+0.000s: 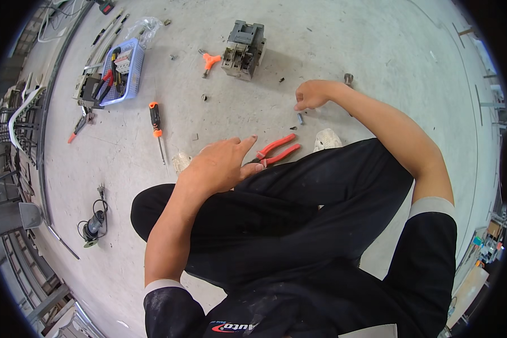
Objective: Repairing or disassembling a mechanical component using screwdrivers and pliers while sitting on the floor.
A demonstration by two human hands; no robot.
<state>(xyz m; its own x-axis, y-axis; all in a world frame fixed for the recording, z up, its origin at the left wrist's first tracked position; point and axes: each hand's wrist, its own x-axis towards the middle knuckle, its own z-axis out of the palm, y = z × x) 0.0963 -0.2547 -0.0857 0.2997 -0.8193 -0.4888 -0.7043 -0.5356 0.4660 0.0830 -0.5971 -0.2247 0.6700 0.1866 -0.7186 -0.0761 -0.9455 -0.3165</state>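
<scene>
My left hand (219, 163) hovers above my knee, its index finger and thumb spread apart with nothing between them. Next to that thumb lie pliers (279, 149) with red handles; their head is partly hidden. My right hand (314, 94) is stretched forward over the floor with curled fingers, and whatever is in them is hidden. Just below it a small grey metal pin (301, 119) rests on the floor. Further ahead stands a grey, boxy electrical contactor (243, 50) with an open front. An orange three-armed wrench (210, 61) lies at its left.
An orange-and-black screwdriver (155, 121) lies to the left. Beyond it is a blue basket (132, 76) of tools. A corded grinder (97, 222) lies lower left. A short metal cylinder (348, 79) stands beyond my right forearm. Small dark bits dot the concrete floor (377, 34).
</scene>
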